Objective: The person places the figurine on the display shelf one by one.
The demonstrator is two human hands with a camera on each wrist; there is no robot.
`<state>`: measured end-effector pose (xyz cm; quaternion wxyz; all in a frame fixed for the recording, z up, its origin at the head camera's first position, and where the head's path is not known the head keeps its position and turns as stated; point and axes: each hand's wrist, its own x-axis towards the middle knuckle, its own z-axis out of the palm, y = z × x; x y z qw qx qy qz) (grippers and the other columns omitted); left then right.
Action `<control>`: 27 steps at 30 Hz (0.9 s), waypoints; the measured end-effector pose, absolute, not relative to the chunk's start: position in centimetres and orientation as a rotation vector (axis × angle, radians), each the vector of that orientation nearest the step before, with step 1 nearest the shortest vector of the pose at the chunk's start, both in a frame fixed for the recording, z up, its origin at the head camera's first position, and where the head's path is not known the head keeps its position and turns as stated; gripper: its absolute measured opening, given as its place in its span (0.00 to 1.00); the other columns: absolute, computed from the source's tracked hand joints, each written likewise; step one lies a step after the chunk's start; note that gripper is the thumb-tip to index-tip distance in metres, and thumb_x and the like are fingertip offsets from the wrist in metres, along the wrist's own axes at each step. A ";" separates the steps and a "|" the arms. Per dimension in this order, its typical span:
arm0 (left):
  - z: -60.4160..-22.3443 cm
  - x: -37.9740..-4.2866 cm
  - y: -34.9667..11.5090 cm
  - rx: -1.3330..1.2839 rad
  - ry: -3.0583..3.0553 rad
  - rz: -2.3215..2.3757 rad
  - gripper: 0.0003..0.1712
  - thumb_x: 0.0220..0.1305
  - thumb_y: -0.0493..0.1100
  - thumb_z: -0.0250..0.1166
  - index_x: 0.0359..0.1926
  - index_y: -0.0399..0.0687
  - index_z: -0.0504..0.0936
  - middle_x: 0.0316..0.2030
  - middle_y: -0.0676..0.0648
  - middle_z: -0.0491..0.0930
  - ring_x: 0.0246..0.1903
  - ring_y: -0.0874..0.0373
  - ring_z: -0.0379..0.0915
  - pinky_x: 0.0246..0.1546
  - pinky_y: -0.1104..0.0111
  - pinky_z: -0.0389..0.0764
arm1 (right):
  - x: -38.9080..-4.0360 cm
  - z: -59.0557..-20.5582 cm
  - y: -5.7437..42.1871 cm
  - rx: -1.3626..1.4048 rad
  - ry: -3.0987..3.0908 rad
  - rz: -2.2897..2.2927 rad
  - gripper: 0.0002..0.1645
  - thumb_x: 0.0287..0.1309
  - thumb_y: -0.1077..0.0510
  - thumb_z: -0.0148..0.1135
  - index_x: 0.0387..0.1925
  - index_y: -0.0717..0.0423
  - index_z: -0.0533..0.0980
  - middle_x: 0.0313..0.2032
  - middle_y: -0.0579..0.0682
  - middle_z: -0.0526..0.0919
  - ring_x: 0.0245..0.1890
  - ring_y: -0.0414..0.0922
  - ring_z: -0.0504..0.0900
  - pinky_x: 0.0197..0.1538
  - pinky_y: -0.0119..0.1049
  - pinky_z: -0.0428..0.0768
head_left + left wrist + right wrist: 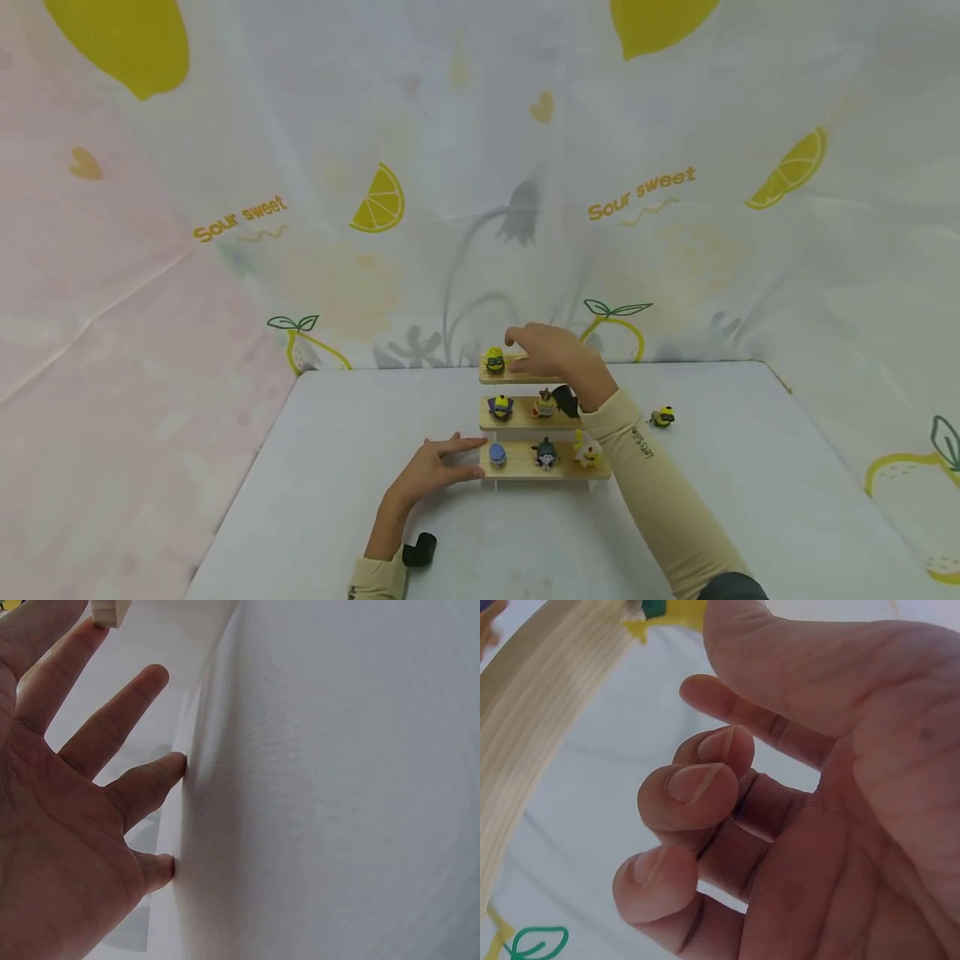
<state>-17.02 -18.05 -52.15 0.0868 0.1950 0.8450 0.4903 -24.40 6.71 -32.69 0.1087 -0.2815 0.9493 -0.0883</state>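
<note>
A three-tier wooden display stand point(517, 472) holds small figurines. My left hand point(435, 477) is beside the bottom tier with its fingers spread. In the left wrist view one fingertip touches the wood's end point(109, 613), and the two lowest fingertips rest against the white surface point(315, 787). Over the top tier reaches my right hand point(555, 354), thumb and index finger apart, nothing between them. Just left of its thumb stands a yellow figurine with dark goggles point(495, 360). The right wrist view shows the other fingers loosely bent and part of the yellow figurine point(676, 611) by the thumb.
On the middle tier stand a purple-winged yellow figurine point(501, 407) and a crowned one point(544, 404). Below are a blue figurine point(497, 454), a grey-hooded one point(546, 454) and a white-and-yellow one point(587, 450). Another yellow-and-black figurine point(662, 417) lies on the table, right of the stand.
</note>
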 end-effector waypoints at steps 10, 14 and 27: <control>-52.1 -17.0 -18.0 0.597 2.530 1.455 0.28 0.55 0.55 0.75 0.58 0.62 0.84 0.56 0.52 0.80 0.68 0.41 0.60 0.64 0.32 0.30 | -23.8 -32.6 10.7 -0.918 2.807 -0.380 0.20 0.67 0.55 0.63 0.59 0.54 0.76 0.55 0.56 0.78 0.52 0.54 0.77 0.54 0.49 0.76; -52.1 -17.0 -18.0 0.601 2.536 1.453 0.28 0.54 0.55 0.75 0.57 0.63 0.84 0.57 0.51 0.80 0.67 0.40 0.61 0.64 0.31 0.30 | -23.7 -32.7 12.2 -0.910 2.819 -0.429 0.19 0.67 0.56 0.63 0.58 0.54 0.77 0.55 0.56 0.78 0.50 0.54 0.78 0.52 0.49 0.77; -52.1 -17.0 -18.0 0.589 2.540 1.449 0.28 0.54 0.55 0.75 0.58 0.63 0.83 0.56 0.52 0.80 0.68 0.42 0.61 0.65 0.32 0.31 | -23.7 -34.2 17.7 -1.014 2.907 -0.562 0.17 0.63 0.58 0.66 0.53 0.58 0.80 0.44 0.54 0.80 0.36 0.48 0.75 0.42 0.47 0.76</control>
